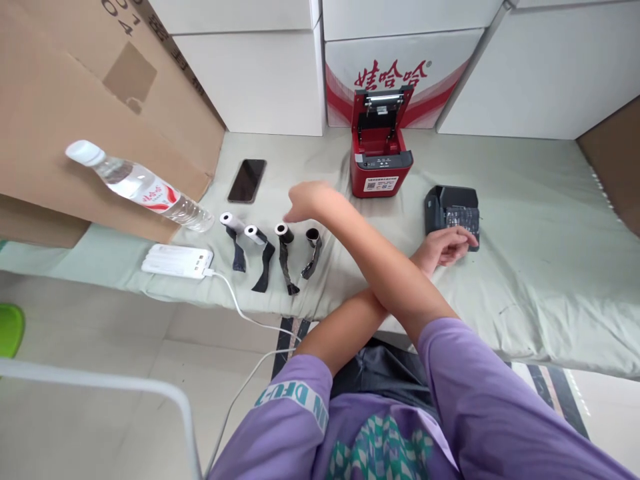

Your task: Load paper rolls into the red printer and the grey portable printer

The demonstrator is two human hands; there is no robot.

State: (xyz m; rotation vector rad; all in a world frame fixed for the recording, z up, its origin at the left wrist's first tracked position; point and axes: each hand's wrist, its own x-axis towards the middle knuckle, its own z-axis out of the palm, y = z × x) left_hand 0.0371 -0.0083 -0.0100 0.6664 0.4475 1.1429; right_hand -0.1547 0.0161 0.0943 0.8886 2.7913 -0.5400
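Four small paper rolls lie in a row just below the right hand [307,202]: two white ones [228,219] [251,231], then two nearly bare cores [284,231] [313,235], each trailing a dark strip. The right hand crosses over the left arm and hovers above the third roll, fingers loosely curled, holding nothing. The left hand [445,245] rests open on a black device [453,207], seemingly steadying it. Beyond the right hand stands a red printer [381,157], lid up. Further left lie a phone [247,180], a water bottle [140,187] and a power bank [176,260].
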